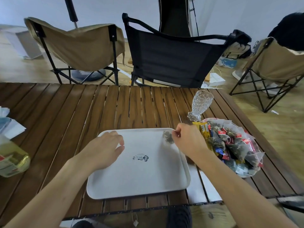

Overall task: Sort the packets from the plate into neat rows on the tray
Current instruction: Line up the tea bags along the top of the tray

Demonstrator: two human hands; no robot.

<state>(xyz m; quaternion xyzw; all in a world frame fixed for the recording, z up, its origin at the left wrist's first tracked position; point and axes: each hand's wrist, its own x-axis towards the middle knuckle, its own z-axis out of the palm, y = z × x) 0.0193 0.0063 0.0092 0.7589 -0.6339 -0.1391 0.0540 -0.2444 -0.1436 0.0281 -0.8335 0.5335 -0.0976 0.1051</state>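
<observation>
While white rectangular plastic tray (138, 180) lies on brown slatted wooden table (65, 112), left hand (105, 148) rests over its far-left part, fingers loosely curled, holding nothing. Right hand (189, 140) pinches blurred clear tea packet (167, 137) at tray's far-right corner. Clear plate (245, 176), heaped with packets, just right of tray; cut-glass goblet (200, 104) beyond

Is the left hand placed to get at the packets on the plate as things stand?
Probably not easily. The left hand rests on the tray at its far-left corner, and the right hand, pinching a packet, lies with its forearm between it and the plate.
</observation>
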